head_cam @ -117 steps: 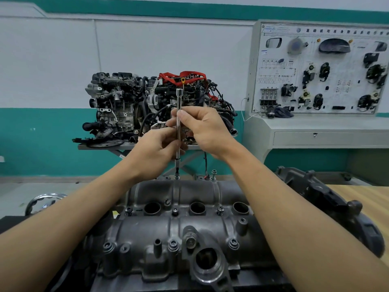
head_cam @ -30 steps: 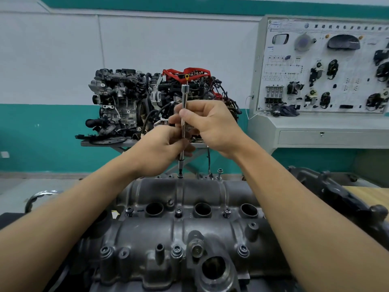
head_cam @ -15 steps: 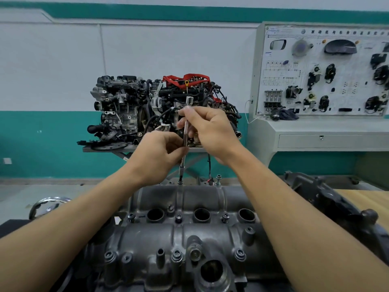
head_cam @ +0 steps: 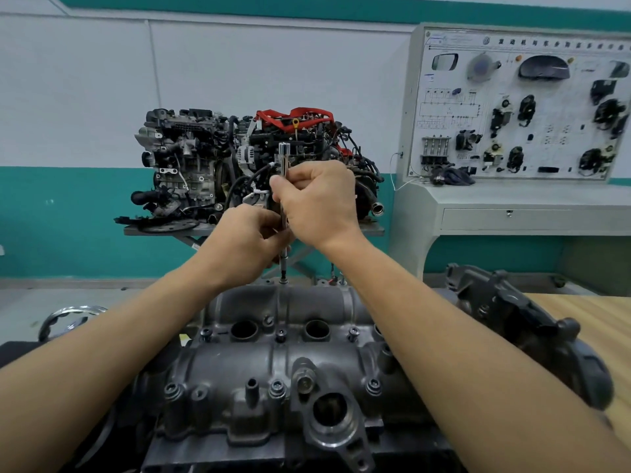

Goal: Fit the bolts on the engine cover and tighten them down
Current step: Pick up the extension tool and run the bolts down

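Observation:
A dark grey engine cover (head_cam: pixel 273 367) lies in front of me with several bolts seated along its rows, such as a bolt (head_cam: pixel 280 334) in the middle. A slim chrome extension bar (head_cam: pixel 283 155) stands upright with its tip on a bolt (head_cam: pixel 282 280) at the cover's far edge. My right hand (head_cam: pixel 319 203) pinches the bar's upper part between thumb and fingers. Just below it, my left hand (head_cam: pixel 244 244) grips the bar's lower part. Another bolt (head_cam: pixel 342 279) sticks up at the far edge, partly behind my right forearm.
A complete engine (head_cam: pixel 246 165) sits on a stand beyond the cover. A grey training panel (head_cam: pixel 519 107) on a console stands at the right. A dark engine part (head_cam: pixel 519 322) lies on a wooden table (head_cam: pixel 587 322) at the right. A chrome ring (head_cam: pixel 68 319) shows at the left.
Both hands stay on the upright bar over the same far-edge bolt; the fingers have shifted slightly around the shaft, and the view has moved a little.

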Available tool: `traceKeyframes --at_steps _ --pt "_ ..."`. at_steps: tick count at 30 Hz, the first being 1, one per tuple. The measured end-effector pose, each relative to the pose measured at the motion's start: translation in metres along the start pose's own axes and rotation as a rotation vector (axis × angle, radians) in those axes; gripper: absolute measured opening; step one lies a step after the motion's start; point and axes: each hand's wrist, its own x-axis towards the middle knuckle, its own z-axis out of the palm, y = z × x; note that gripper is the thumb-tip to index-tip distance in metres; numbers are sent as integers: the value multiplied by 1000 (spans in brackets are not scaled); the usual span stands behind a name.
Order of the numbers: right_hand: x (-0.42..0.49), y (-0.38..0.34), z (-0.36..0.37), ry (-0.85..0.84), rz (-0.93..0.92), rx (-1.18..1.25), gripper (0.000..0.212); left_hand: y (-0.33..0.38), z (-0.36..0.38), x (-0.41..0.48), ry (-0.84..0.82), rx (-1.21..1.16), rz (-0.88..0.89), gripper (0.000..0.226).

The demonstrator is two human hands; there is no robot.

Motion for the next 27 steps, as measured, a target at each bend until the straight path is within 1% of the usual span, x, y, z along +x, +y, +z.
traceKeyframes --at_steps 4,6,9,11,13,16,18,20,24,27 --pt "-2 -3 4 97 -27 -60 37 -6 2 0 -92 -23 -49 15" --pt "-3 -3 5 101 -28 -56 36 -8 3 0 -125 -43 -64 14" --pt "-5 0 4 63 -10 9 33 -6 2 -2 -143 -77 -71 12" --pt "-6 -1 0 45 9 81 31 -2 0 -2 -129 -100 -66 12" --pt "-3 -9 -7 48 22 156 27 8 -2 -1 -79 -140 -46 13" --pt "12 -22 -23 59 1 165 22 30 -1 5 -38 -241 -12 12" --pt "23 -27 -40 10 13 153 22 43 4 13 -60 -328 -13 13" --pt "29 -22 -59 -78 40 112 26 53 13 21 -100 -362 -8 14" --pt "26 3 -91 -225 103 38 38 54 42 26 -160 -313 21 17" --pt "21 21 -102 -278 130 47 38 47 58 26 -181 -287 27 15"
